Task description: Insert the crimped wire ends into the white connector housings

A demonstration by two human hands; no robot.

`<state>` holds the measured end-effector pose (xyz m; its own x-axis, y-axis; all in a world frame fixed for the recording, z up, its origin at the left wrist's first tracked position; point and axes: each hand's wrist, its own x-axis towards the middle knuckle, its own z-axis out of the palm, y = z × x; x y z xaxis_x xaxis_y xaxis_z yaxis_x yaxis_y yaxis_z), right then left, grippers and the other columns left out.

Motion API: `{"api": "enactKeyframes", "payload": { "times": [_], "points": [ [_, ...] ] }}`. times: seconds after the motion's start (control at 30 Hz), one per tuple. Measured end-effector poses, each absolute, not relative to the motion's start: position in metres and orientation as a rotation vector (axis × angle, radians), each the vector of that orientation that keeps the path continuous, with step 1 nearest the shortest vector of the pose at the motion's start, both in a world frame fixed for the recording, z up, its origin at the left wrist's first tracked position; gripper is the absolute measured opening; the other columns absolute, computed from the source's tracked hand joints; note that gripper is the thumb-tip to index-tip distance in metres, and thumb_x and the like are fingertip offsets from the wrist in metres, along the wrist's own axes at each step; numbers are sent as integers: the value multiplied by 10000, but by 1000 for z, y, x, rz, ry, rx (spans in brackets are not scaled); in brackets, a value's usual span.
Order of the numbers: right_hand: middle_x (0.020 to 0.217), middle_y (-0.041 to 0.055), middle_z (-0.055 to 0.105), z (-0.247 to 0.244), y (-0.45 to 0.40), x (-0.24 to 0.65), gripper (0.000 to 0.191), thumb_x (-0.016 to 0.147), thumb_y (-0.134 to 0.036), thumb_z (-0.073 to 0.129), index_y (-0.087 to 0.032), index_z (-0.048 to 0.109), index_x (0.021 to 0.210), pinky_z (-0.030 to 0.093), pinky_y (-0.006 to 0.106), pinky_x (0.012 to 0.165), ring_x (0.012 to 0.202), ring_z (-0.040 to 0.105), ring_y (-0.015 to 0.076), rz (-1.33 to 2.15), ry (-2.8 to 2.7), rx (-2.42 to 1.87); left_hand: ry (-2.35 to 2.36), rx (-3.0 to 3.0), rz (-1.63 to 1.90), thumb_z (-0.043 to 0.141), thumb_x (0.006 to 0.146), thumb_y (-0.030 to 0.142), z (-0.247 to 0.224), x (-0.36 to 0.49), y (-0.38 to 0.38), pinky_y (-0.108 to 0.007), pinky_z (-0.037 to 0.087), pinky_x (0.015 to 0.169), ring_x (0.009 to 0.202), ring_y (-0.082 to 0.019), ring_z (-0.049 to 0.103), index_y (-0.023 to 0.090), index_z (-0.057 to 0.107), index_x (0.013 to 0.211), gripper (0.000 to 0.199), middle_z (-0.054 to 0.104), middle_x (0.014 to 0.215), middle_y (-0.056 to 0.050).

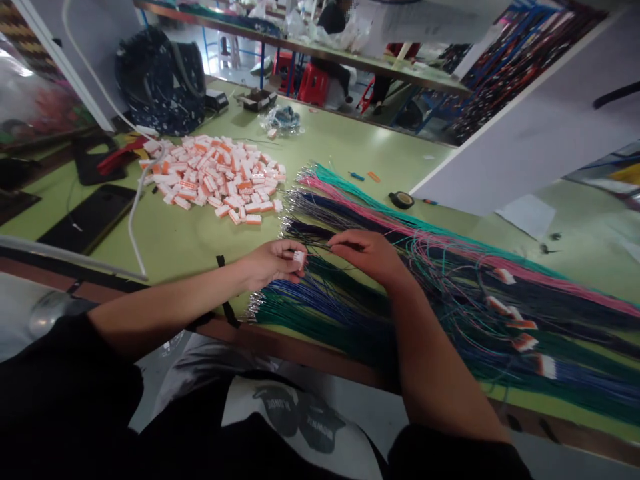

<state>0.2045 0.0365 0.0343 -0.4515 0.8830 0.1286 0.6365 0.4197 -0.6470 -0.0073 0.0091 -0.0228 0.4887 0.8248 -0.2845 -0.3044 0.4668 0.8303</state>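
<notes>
My left hand [274,263] pinches a small white and orange connector [299,259] above the wire ends near the table's front. Just to its right, my right hand [364,253] is closed with thumb and fingertips together on thin wires [320,245], one of which seems to reach the connector. Beneath both hands lie long bundles of wire: teal [345,183], pink [360,207], dark, blue [310,293] and green [290,323], their metal-tipped ends toward the left. Beyond my left hand is a large pile of white and orange connectors [215,175].
Several wired connectors [525,342] rest on the bundles at right. A phone [87,217], a white cable [131,227] and a dark bag [160,83] are at left. Black tape [401,199] lies past the wires, near a pale panel [515,127].
</notes>
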Motion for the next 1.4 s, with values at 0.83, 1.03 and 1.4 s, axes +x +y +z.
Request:
{"api": "enactKeyframes", "payload": {
  "times": [0.83,1.03,1.4],
  "points": [
    [607,-3,638,31,26,180,176,705,-234,487,-204,638,619,324,234,542,561,515,120,452,-2410,-1379,758,722,845,702,658,28,-20,-6,6,-223,527,623,660,-98,640,144,614,862,250,643,688,19],
    [634,-1,645,26,26,176,182,733,-228,481,-193,635,644,323,229,555,580,524,116,535,-2396,-1332,793,683,856,709,655,31,-22,-5,7,-227,530,631,655,-104,647,135,635,886,264,665,685,9],
    [668,6,652,17,25,168,207,776,-238,464,-195,627,655,335,232,577,617,536,125,521,-2417,-1300,889,693,886,686,676,18,-19,-1,4,-288,530,674,639,-116,634,128,682,897,246,682,691,-9]
  ]
}}
